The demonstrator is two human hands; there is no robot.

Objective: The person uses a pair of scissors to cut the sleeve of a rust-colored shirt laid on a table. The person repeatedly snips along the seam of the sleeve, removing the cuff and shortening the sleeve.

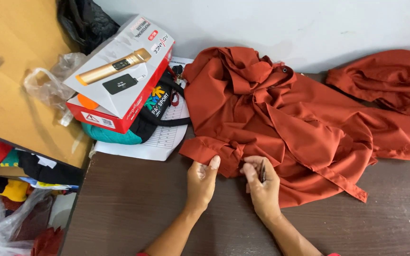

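Rust-red garment (300,118) lies crumpled across the dark brown table (134,208), its bulk spread from the wall toward the near edge, one cuffed end reaching out to the left. The left hand (201,182) rests on the table at that cuffed end, thumb and fingers pinched together on the edge of the cloth. The right hand (262,185) sits just beside it, fingers curled shut around a small dark tool (262,171) and pressed against a bunched fold of the same garment. What kind of tool it is cannot be told; only a thin dark sliver shows between the fingers.

A second rust-red cloth (390,78) lies heaped at the far right of the table, near the first.

At the far left corner of the table a white and red cardboard box (119,71) with a picture of a gold microphone on its lid sits tilted on top of a black and teal bag (143,123). The box is closed, so its contents are hidden. The bag rests on a sheet of printed paper (162,142). A clear plastic bag (48,85) lies crumpled just left of the box, and a black plastic bag (84,21) sits behind it by the wall.

Below the tan board (10,71) on the left, folded clothes (5,166) in red, black and yellow are stacked.
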